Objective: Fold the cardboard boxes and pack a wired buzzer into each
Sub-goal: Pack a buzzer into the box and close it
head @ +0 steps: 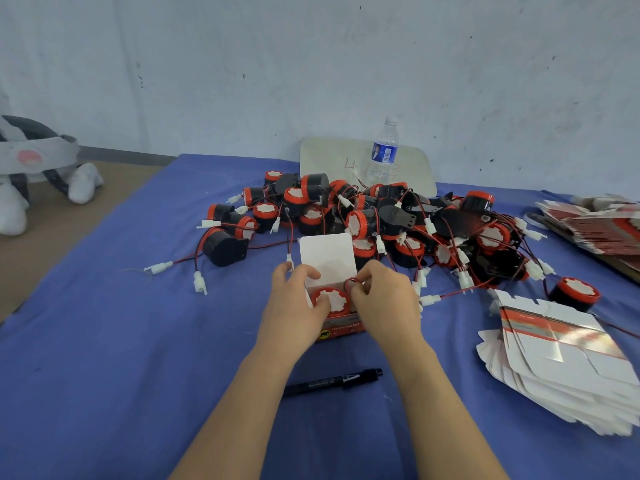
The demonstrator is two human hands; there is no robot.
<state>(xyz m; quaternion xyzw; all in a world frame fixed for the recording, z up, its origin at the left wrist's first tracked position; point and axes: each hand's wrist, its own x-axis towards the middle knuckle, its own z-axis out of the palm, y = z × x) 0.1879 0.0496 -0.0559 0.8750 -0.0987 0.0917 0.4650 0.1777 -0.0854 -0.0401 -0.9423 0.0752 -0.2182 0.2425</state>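
A small red and white cardboard box (341, 328) stands on the blue cloth at the centre, its white lid flap (327, 256) upright. A red-faced buzzer (331, 301) sits inside it, face up. My left hand (294, 306) holds the box's left side, thumb on the buzzer. My right hand (384, 299) pinches the buzzer's red wire (354, 281) at the box's right edge. Behind lies a pile of black and red wired buzzers (391, 223).
A stack of flat unfolded boxes (561, 358) lies at the right, with another stack (599, 223) further back. A black marker (332, 382) rests between my forearms. A water bottle (382, 150) stands on a white tray (332, 157) by the wall. A plush toy (31, 168) sits at the left.
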